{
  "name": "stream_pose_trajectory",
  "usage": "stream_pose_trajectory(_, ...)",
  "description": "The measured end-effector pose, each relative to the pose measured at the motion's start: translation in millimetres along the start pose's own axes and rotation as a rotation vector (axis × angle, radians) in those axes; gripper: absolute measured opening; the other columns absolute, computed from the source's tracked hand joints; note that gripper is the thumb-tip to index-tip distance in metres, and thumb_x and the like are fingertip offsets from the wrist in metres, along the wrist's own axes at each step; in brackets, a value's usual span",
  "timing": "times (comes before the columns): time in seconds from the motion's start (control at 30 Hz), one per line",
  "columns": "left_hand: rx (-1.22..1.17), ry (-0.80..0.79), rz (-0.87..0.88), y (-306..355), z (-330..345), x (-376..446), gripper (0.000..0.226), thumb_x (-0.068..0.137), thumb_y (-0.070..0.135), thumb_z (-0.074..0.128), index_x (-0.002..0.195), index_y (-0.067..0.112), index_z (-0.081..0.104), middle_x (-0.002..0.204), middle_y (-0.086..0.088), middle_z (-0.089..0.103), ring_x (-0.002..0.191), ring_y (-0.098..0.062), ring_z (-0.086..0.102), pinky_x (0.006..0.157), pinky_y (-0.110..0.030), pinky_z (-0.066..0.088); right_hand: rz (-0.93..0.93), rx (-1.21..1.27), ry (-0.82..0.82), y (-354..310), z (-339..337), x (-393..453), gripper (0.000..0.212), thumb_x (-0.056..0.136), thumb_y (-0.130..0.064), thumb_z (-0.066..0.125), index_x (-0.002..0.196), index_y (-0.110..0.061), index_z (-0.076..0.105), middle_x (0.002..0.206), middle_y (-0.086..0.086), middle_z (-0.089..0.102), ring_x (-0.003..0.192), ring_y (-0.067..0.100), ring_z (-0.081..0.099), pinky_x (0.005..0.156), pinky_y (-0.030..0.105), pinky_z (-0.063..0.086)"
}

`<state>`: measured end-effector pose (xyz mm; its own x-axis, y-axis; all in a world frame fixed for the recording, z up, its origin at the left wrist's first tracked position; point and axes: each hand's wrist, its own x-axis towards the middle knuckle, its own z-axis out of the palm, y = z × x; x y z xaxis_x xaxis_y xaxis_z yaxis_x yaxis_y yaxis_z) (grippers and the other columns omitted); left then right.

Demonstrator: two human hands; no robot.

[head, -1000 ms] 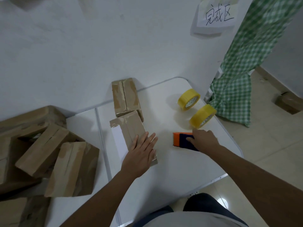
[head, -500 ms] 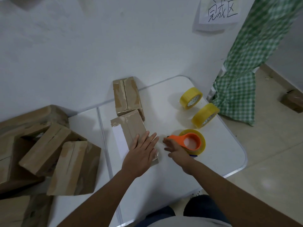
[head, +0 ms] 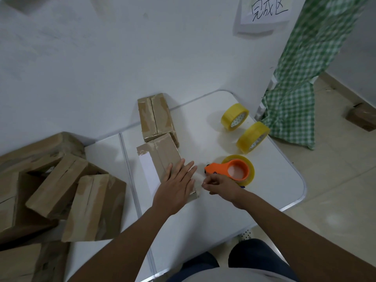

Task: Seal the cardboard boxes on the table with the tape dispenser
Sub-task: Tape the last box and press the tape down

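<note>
Left hand [head: 179, 183] flat, fingers straight, pressing on a cardboard box [head: 162, 157] mid-table [head: 274, 180]. Right hand [head: 220, 185] with fingers curled, pinching beside the orange tape dispenser [head: 230, 169]. Second box [head: 155, 117] against the far edge. Two yellow tape rolls [head: 235, 117] near the far right corner. Heaped boxes [head: 67, 188] at the left edge.
</note>
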<state>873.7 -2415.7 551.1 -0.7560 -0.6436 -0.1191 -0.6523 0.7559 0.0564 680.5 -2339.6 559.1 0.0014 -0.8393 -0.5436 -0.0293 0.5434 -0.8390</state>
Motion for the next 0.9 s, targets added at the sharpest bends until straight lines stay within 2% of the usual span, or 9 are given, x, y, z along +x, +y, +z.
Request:
stream_pose_trajectory(0.1,-0.014,0.012,0.006,0,1,0,0.057,0.106,0.039,0.006,0.154,0.021,0.031,0.161,0.004,0.027,0.152,-0.018,0.01,0.122,-0.049,0.013,-0.022,-0.041,-0.042,-7,-7,-2,0.005,0.095,-0.013,0.061,0.093,-0.008,0.062,0.093,0.005,0.067,0.089,0.014,0.063,0.086,0.03,0.055)
stream_pose_trajectory(0.2,-0.005,0.015,0.006,-1,2,0,0.055,0.106,0.038,0.008,0.155,0.022,0.029,0.162,0.005,0.026,0.152,-0.018,0.009,0.122,-0.048,0.012,-0.018,-0.066,-0.078,-16,-10,-5,0.006,0.095,-0.008,0.059,0.095,-0.003,0.061,0.087,0.014,0.072,0.076,0.017,0.067,0.072,0.024,0.056)
stream_pose_trajectory(0.33,-0.039,0.002,0.004,-1,0,-1,0.055,0.106,0.039,0.008,0.156,0.023,0.022,0.164,0.007,0.016,0.153,-0.015,0.004,0.123,-0.046,0.007,-0.047,-0.163,-0.04,-21,-11,-8,0.009,0.094,-0.007,0.06,0.097,0.001,0.064,0.084,0.013,0.073,0.063,0.01,0.065,0.06,0.019,0.052)
stream_pose_trajectory(0.43,-0.241,0.03,0.016,-4,-7,3,0.054,0.107,0.038,0.007,0.157,0.024,0.018,0.164,0.009,0.005,0.152,-0.007,0.002,0.124,-0.039,0.0,-0.066,-0.165,-0.019,-17,-9,-10,0.008,0.094,-0.006,0.059,0.097,-0.001,0.064,0.082,0.009,0.074,0.062,0.009,0.063,0.059,0.019,0.051)
stream_pose_trajectory(0.53,-0.485,0.036,0.001,-13,-21,-1,0.052,0.106,0.035,0.016,0.154,0.02,0.03,0.164,0.008,0.011,0.149,0.001,0.005,0.124,-0.031,-0.002,-0.088,-0.176,-0.01,-14,-8,-11,0.005,0.094,-0.008,0.059,0.096,-0.007,0.064,0.08,0.005,0.074,0.064,0.009,0.064,0.061,0.02,0.051)
stream_pose_trajectory(0.63,-0.389,0.051,-0.024,-16,-21,-23,0.055,0.106,0.045,0.02,0.154,0.022,0.03,0.164,0.01,0.014,0.15,-0.001,0.0,0.125,-0.035,0.001,-0.104,-0.189,-0.002,-13,-7,-11,0.005,0.095,-0.01,0.059,0.095,-0.01,0.063,0.079,0.002,0.074,0.064,0.007,0.063,0.061,0.018,0.049)
stream_pose_trajectory(0.73,-0.249,-0.029,-0.015,-14,-8,-42,0.065,0.102,0.057,0.024,0.158,0.026,0.011,0.164,0.013,-0.003,0.151,-0.007,-0.011,0.123,-0.038,-0.006,-0.105,-0.2,0.001,-12,-7,-11,0.005,0.096,-0.011,0.058,0.096,-0.011,0.063,0.081,0.002,0.074,0.065,0.007,0.063,0.061,0.017,0.048)
stream_pose_trajectory(0.8,-0.115,-0.016,0.009,-13,-4,-43,0.071,0.1,0.053,0.04,0.158,0.022,0.014,0.164,0.008,0.004,0.152,-0.016,-0.001,0.124,-0.044,0.006,-0.114,-0.212,0.014,-9,-7,-11,0.006,0.096,-0.011,0.058,0.097,-0.01,0.064,0.082,0.001,0.075,0.067,0.007,0.064,0.062,0.016,0.047)
stream_pose_trajectory(0.9,0.065,0.075,0.034,-9,-6,-41,0.077,0.088,0.049,0.066,0.15,0.013,0.039,0.158,-0.004,0.034,0.145,-0.026,0.032,0.113,-0.048,0.037,-0.159,-0.191,0.057,-3,-6,-11,0.006,0.094,-0.01,0.06,0.095,-0.012,0.065,0.08,0.0,0.075,0.067,0.006,0.063,0.063,0.013,0.046)
